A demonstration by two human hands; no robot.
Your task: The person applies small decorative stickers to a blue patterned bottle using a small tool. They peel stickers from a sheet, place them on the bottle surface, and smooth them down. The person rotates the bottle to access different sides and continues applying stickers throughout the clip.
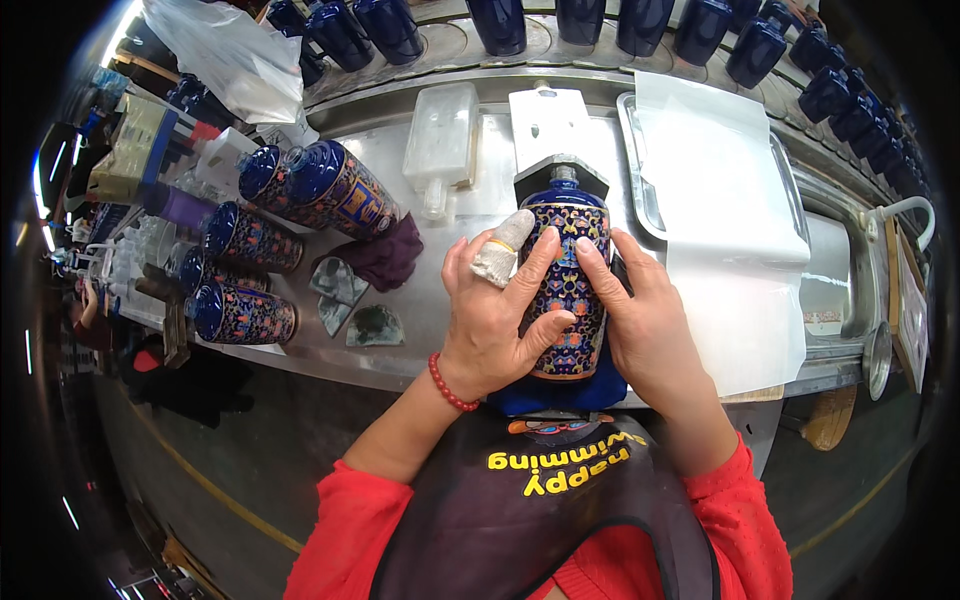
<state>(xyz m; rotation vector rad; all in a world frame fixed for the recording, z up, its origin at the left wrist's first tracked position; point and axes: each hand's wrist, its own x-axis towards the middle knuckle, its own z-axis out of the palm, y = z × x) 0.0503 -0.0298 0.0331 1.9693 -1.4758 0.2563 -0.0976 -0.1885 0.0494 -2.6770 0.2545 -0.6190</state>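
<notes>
A dark blue bottle [566, 300] with a dense floral pattern in gold, orange and white lies in front of me, its neck pointing away and resting at a dark angular bracket [590, 181]. My left hand [497, 320] has its fingers spread; index finger and thumb press flat on the patterned face. One of its other fingers wears a greyish-white cloth finger cover [503, 252] and stands off the bottle's left side. Around the right side is my right hand [645, 310], thumb on the face, other fingers along the edge. Blue cloth [545, 396] shows under the near end.
Patterned bottles [255, 240] lie at left beside a purple cloth [385, 255] and dark, translucent flat pieces [375, 327]. A clear rectangular container [441, 130] stands beyond. White sheets [735, 250] cover a metal tray [640, 170] at right. Plain blue bottles [497, 25] line a curved conveyor behind.
</notes>
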